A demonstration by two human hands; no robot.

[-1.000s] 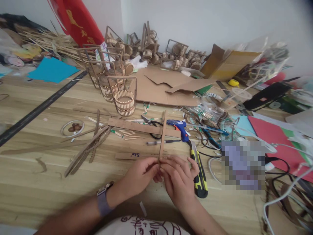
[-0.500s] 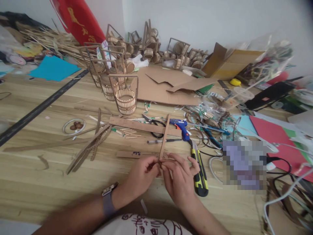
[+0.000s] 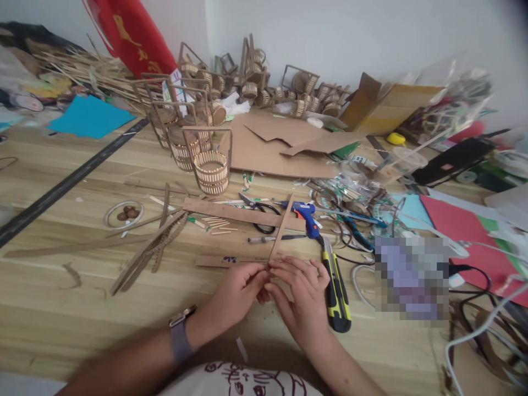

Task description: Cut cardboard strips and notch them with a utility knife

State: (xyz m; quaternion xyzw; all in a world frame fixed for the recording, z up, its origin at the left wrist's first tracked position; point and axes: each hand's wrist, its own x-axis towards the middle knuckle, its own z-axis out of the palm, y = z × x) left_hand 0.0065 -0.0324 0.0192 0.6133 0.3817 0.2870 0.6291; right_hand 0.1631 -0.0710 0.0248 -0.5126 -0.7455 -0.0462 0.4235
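Observation:
A narrow brown cardboard strip (image 3: 282,225) rises from between my hands and slants up to the right. My left hand (image 3: 243,286) pinches its lower end, fingers closed. Beside it my right hand (image 3: 303,291) has its fingertips on the same end, with the thumb below; the exact grip is partly hidden. Just beyond the hands lies a flat cardboard piece with writing (image 3: 214,260). To the right of my right hand is a yellow and black utility knife (image 3: 337,291). A blue glue gun (image 3: 306,214) and black-handled scissors (image 3: 264,215) lie past the strip's top.
Small slatted buckets with handles (image 3: 211,170) stand at the back left, more against the wall. Cardboard sheets (image 3: 272,154) lie behind the tools. Loose brown strips (image 3: 144,256) and a ring with brown balls (image 3: 124,214) are at left. Cables (image 3: 474,335) run along the right.
The strip's upper end has tilted a little further right. My right hand's fingers have drawn closer together over the strip's lower end; my left hand stays nearly in place.

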